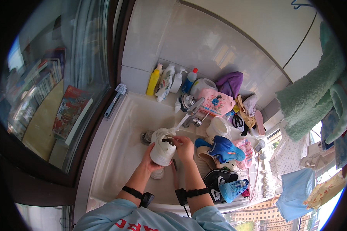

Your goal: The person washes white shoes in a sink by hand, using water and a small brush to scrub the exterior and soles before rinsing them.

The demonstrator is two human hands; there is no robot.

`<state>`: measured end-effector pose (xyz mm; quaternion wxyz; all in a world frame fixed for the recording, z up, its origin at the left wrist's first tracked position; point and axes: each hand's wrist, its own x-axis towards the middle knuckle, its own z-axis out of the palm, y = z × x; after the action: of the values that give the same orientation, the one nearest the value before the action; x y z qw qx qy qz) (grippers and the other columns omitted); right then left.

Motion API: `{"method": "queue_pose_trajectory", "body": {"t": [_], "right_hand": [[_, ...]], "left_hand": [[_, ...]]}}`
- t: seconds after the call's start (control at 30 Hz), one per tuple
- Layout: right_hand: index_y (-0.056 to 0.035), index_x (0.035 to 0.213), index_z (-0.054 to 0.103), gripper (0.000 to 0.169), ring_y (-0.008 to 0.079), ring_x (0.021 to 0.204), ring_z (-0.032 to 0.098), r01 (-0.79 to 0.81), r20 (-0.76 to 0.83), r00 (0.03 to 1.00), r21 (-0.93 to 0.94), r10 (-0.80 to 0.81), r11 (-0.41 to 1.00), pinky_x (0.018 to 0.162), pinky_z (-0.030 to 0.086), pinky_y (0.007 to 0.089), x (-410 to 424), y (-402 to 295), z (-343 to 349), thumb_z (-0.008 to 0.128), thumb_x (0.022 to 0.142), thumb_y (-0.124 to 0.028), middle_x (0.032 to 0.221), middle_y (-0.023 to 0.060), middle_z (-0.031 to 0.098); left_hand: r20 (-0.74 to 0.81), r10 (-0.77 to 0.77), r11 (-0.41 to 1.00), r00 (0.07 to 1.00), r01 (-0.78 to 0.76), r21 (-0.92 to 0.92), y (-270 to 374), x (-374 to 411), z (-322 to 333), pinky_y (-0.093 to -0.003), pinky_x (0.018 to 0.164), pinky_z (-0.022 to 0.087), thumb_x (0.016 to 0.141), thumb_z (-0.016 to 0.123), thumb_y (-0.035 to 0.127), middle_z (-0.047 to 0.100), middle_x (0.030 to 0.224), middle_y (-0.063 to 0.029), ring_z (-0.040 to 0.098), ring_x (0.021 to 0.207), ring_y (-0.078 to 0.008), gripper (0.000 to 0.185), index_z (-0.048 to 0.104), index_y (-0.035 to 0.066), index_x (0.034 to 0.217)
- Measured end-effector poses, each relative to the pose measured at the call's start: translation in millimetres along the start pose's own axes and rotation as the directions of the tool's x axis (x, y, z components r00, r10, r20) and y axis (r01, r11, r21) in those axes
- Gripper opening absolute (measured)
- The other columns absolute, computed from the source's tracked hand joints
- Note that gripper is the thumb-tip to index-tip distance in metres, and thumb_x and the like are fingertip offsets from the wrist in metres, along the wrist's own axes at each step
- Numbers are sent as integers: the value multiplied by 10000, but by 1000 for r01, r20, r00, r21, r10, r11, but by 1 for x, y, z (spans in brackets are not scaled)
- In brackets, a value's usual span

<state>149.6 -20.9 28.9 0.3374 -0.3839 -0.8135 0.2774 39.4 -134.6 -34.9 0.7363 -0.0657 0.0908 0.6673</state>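
Note:
A white shoe (pixel 163 153) is held over the sink (pixel 118 161), its opening turned up towards me. My left hand (pixel 149 160) grips it from the left and underneath. At the right edge of the opening, the fingers of my right hand (pixel 185 147) pinch the collar or tongue; their tips are partly hidden inside. Water (pixel 181 122) runs from the metal faucet (pixel 195 107) onto the far end of the shoe. Below it, another white shoe (pixel 158 174) lies in the basin, mostly covered. Beside that rests a scrub brush with a pinkish handle (pixel 175 174).
Several bottles (pixel 165 82) line the tiled wall behind the basin. A dish brush (pixel 115 99) lies on the left ledge. To the right are a white tub (pixel 218 126), blue shoes (pixel 225 148) and black slides (pixel 219 182). Laundry (pixel 309 112) hangs at the far right.

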Motion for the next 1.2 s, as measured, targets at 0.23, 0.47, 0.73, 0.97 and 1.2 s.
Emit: {"method": "queue_pose_trajectory", "body": {"t": [0.23,0.47,0.73,0.97,1.2], "right_hand": [[-53,889,690,199,235,764,637,9,-7,1000,14,-8,1000,685,483,324,2,-4,1,712,742,-184,843,125,639],[-59,882,695,188,264,784,626,-44,-1,999,20,44,999,701,479,353,1,-5,-2,696,745,-189,848,126,641],[-67,877,700,199,279,771,618,-67,-10,998,-24,67,997,702,475,362,2,-2,-1,694,740,-211,827,128,642],[-74,885,703,205,277,780,621,-98,24,995,8,98,995,704,476,361,5,2,2,696,743,-221,832,132,646],[-47,916,691,212,215,692,635,-45,0,999,-20,45,999,652,480,309,6,6,5,697,758,-188,771,125,662]], "left_hand": [[-3,8,999,1000,-8,-50,2,2,-3,-523,834,445,857,405,570,556,1147,-147,549,950,-379,585,508,123,1219],[16,-15,1000,1000,14,25,1,5,-10,-560,865,431,853,435,565,548,1202,-62,541,1064,-277,552,486,194,1258],[17,-34,999,999,35,-19,-2,8,-12,-572,877,418,855,431,574,521,1237,-71,526,1080,-297,567,472,194,1274],[51,-37,999,998,37,-3,0,11,-16,-572,882,415,853,429,581,512,1245,-75,517,1090,-298,574,464,197,1279],[32,-25,1000,999,24,7,0,10,-16,-578,888,408,848,436,585,501,1252,-86,510,1098,-300,596,449,187,1290]]}}
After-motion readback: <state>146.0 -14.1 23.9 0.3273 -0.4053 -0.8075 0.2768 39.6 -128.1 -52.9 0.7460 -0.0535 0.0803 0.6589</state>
